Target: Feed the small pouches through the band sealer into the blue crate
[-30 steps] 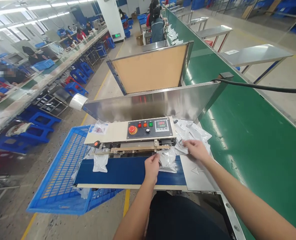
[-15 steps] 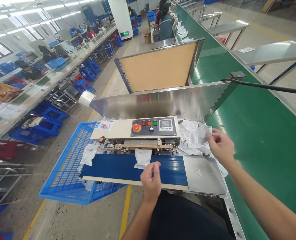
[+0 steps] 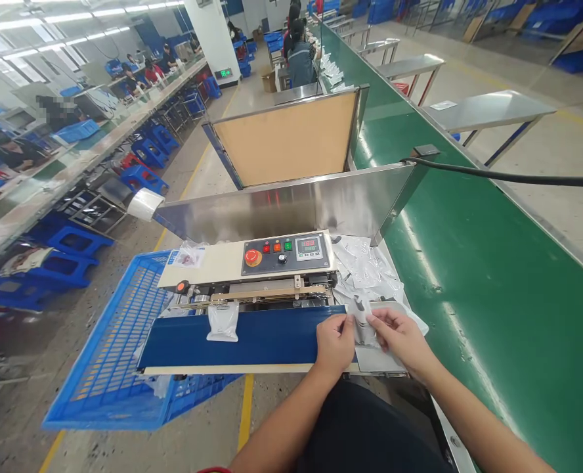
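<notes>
My left hand (image 3: pixel 335 343) and my right hand (image 3: pixel 400 343) pinch opposite sides of the top of a small clear plastic bag (image 3: pixel 363 327). They hold it over the metal plate (image 3: pixel 377 361) at the right end of the band sealer (image 3: pixel 213 266). Whatever the bag contains is hard to make out. On the sealer's blue belt (image 3: pixel 281 338), toward the left, another plastic bag (image 3: pixel 223 323) lies with its upper edge at the sealing band. A heap of similar bags (image 3: pixel 363 263) is behind my right hand.
Below the belt's left end stands a blue plastic basket (image 3: pixel 102 348) with bags in it. A steel panel (image 3: pixel 291 203) rises behind the sealer. The green conveyor (image 3: pixel 478 289) runs along the right, crossed by a black cable (image 3: pixel 508 176). People sit at benches further back.
My right hand has brought a bag from the heap toward me, and my left hand has moved right to grip it too. The belt's bag has travelled left; the one at its left end is gone.
</notes>
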A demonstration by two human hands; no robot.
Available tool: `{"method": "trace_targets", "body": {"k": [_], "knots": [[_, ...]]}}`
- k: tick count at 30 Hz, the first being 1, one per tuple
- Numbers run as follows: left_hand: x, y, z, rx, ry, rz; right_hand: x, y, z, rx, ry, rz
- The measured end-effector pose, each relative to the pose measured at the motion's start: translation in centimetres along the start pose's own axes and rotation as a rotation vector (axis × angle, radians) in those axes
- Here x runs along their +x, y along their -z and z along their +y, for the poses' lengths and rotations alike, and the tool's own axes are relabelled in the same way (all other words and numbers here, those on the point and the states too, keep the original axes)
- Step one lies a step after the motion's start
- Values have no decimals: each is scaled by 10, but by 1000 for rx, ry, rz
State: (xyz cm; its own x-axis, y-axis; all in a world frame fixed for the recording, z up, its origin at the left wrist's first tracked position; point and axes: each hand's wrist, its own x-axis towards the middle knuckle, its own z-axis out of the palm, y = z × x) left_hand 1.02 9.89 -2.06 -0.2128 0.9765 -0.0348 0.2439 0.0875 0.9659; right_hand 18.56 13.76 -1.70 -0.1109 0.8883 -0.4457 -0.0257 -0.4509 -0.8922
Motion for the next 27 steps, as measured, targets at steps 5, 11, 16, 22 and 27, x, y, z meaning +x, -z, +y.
{"method": "trace_targets", "body": {"k": [5, 11, 16, 22, 27], "knots": [[17, 7, -22, -154, 373, 94, 23, -9, 2, 103, -171, 127], [24, 47, -42, -323, 496, 238, 62, -37, -1, -103, -195, 14], [-11, 105, -46, -266, 366, 565, 156, -34, -32, -541, 170, 313], [-50, 113, -21, -116, 180, 605, 199, -28, -49, -796, 440, 370], [-36, 61, -9, -88, 10, 275, 95, -14, -27, -663, 605, 353]]}}
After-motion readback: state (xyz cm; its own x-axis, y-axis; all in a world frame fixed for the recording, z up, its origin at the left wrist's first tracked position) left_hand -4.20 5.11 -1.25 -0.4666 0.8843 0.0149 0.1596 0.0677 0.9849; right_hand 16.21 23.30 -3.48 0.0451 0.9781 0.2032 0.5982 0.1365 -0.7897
